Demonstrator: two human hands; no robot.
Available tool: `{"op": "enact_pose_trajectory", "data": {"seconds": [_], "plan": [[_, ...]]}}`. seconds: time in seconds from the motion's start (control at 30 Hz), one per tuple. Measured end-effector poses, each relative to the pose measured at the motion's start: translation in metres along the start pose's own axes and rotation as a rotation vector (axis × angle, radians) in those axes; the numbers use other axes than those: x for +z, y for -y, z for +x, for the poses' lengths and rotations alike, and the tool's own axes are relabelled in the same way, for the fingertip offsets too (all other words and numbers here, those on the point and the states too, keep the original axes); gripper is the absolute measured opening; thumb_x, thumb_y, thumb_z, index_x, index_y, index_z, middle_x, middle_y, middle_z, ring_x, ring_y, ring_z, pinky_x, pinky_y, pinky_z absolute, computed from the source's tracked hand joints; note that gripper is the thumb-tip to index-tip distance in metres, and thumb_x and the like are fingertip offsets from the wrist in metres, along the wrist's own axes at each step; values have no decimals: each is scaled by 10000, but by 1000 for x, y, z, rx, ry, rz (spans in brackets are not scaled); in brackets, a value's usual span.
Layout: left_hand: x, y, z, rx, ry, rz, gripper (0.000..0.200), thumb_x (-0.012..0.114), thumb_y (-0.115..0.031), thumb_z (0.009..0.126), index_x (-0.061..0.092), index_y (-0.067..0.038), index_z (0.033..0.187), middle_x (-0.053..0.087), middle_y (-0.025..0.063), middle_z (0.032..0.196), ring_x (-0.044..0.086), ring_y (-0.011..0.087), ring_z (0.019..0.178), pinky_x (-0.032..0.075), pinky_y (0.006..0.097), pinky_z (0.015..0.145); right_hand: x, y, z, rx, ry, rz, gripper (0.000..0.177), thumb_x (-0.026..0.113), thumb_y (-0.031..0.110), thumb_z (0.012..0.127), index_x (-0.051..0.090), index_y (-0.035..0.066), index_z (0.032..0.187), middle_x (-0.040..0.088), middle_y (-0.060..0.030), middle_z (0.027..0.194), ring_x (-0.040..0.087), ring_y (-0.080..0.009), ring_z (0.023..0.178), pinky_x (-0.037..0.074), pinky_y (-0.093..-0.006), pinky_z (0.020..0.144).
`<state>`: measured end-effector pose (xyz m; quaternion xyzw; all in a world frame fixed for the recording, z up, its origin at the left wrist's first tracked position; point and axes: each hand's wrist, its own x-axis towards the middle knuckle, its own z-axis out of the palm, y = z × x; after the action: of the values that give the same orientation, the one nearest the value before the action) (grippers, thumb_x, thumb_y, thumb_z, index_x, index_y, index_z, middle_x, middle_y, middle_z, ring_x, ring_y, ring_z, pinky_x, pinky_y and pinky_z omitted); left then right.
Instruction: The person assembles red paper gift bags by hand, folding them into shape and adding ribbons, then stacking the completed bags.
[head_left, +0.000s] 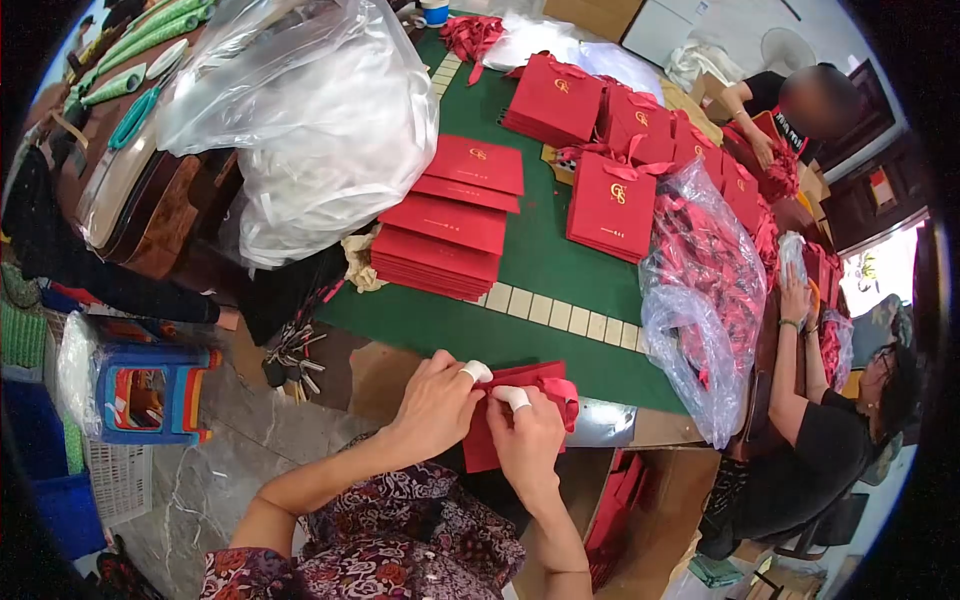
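A red paper gift bag (482,450) hangs at the near edge of the green table, in front of my body. My left hand (437,405) pinches its upper part, and a white finger cover shows on one finger. My right hand (527,440), also with a white finger cover, pinches the bag close beside the left. Red ribbon (568,400) sticks out to the right of my right hand. What lies between the fingertips is hidden. Just beyond my hands is a stack of flat red bags (440,262) with gold print, spread in steps.
Finished-looking red bags with ribbon handles (612,208) stand across the green table (540,265). A clear plastic bag of red ribbons (705,290) lies right; a large white plastic bag (335,130) sits left. Two people work along the right side. Colored stools (150,395) stand on the floor.
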<state>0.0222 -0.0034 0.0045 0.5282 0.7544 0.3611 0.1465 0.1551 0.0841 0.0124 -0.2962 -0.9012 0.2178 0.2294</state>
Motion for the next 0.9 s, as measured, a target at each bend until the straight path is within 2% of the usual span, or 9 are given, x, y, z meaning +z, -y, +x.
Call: {"op": "enact_pose_trajectory", "data": {"seconds": [0.37,0.47,0.57,0.63,0.73,0.77,0.8,0.87,0.9], "plan": [[-3,12,-2,-2,48,-150,207,724,-155,794,662,-33,949,657,101,783,568,290,871,454,407,782,-27,-8,27,-66,1,143,170,741,46,783,685,41,944,652,-116,901,612,-311,808,493,-383,709],[-4,7,-1,89,-2,-52,226,768,-163,759,689,-63,947,645,79,846,567,273,860,471,384,761,-30,-15,38,-153,139,32,120,731,97,802,694,38,900,631,-114,862,587,-325,780,475,-400,688],[-2,7,-3,242,-40,-6,186,705,-137,789,671,-32,938,653,71,841,558,256,888,449,382,778,-36,-22,46,-156,258,48,101,701,118,823,698,40,887,604,-120,821,567,-337,771,459,-414,675],[3,11,-4,407,-96,115,176,749,-140,753,699,-56,900,613,64,850,557,247,848,466,380,751,-38,-31,53,-152,506,204,112,679,133,849,694,27,881,570,-118,761,556,-298,714,439,-387,634],[2,11,-2,492,-131,115,199,739,-127,738,693,-45,913,611,62,843,559,245,851,468,377,750,-43,-38,68,-55,693,303,146,667,160,875,698,18,875,537,-104,711,522,-235,625,407,-356,580],[2,12,-1,500,-131,114,199,739,-127,738,693,-45,913,611,62,843,559,245,851,468,377,750,-39,-43,70,-18,725,338,269,675,267,869,690,-1,863,572,-185,745,589,-371,673,438,-429,604],[3,15,-1,504,-138,112,207,735,-124,731,691,-46,917,609,63,838,559,247,850,470,376,754,-38,-45,72,-16,719,336,269,675,267,869,690,-1,863,572,-185,745,589,-371,673,438,-429,604],[4,17,0,515,-143,109,215,732,-121,723,689,-46,920,608,65,833,560,248,848,471,376,757,-38,-48,77,-18,777,430,255,693,262,871,717,11,907,624,-123,715,612,-255,636,447,-378,597],[4,17,0,499,-142,79,222,726,-105,716,689,-42,926,612,69,853,564,255,860,482,376,754,-37,-51,77,-17,771,429,255,693,262,871,717,11,907,624,-123,715,612,-255,636,447,-378,597]]}}
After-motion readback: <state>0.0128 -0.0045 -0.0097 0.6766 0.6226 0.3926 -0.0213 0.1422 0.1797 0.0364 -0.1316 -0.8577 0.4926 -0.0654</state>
